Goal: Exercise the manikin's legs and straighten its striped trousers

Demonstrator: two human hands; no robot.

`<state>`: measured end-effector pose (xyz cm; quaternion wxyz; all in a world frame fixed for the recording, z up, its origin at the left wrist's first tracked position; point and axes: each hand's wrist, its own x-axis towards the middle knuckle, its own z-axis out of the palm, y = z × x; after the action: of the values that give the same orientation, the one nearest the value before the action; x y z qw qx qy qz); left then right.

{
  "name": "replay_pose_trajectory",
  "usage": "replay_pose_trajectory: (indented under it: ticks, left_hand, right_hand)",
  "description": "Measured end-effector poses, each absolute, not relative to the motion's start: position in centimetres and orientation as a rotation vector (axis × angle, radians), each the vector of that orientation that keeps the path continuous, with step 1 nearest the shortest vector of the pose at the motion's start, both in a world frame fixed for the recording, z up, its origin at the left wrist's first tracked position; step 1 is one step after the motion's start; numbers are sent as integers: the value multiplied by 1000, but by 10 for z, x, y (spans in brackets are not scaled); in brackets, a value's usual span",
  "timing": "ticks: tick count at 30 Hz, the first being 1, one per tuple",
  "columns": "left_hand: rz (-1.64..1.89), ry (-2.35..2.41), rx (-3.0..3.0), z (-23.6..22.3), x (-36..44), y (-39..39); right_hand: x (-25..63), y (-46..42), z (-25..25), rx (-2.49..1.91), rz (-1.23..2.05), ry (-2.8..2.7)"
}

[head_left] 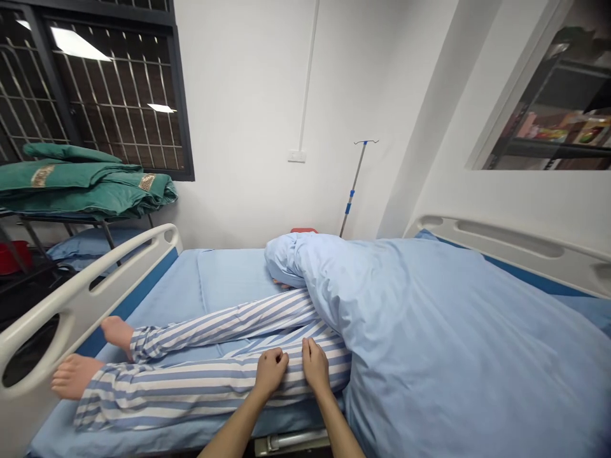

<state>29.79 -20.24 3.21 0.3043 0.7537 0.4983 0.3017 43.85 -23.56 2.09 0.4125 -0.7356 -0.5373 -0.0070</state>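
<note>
A figure in blue-and-white striped trousers [191, 381] lies on the bed, bare feet [76, 376] toward the left end. My left hand [272, 370] is curled into a loose fist over the thigh of the nearer leg. Just right of it, my right hand [315, 364] is also closed, knuckles up, over the upper thigh. No object shows in either hand; whether the knuckles press on the cloth I cannot tell. A light blue quilt [420, 331] covers the figure's upper body, its folded edge close to my right hand.
White bed boards stand at the foot [81, 286] and head [515, 238]. Green folded bedding [86, 184] lies on a rack at left, below a barred window [114, 95]. Behind the bed stands a drip pole [356, 181]. A metal rail [296, 440] runs along the near side.
</note>
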Motion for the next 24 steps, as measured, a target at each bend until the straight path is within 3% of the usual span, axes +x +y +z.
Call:
replay_pose_trajectory:
  ticks: [15, 24]
  left_hand:
    - [845, 1852, 1829, 21, 6, -135]
    - [874, 1699, 1934, 10, -32, -132]
  right_hand:
    - [441, -230, 5, -1971, -168, -1533]
    - [426, -222, 20, -2180, -93, -1448]
